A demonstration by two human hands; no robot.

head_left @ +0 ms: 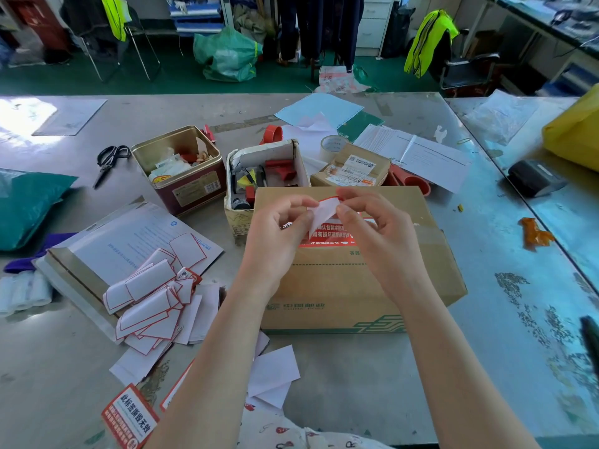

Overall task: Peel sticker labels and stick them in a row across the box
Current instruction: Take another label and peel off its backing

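Note:
A brown cardboard box [340, 286] lies flat on the table in front of me. A red sticker label with white writing [327, 236] is stuck on its top, partly hidden by my hands. Both hands hover above the box and pinch one sticker label [325, 210], white side towards me with a red edge. My left hand [278, 228] holds its lower left part. My right hand [369, 222] grips its upper right corner. A pile of peeled white backing papers [152, 296] lies to the left. An unpeeled red label [129, 416] lies near the front edge.
A gold-and-red tin [181, 166] and a small open carton of stationery [265, 176] stand behind the box. Black scissors [108, 162], a tape roll [332, 147], a small labelled parcel [353, 170] and papers [415, 153] lie around. A teal bag [26, 205] sits far left.

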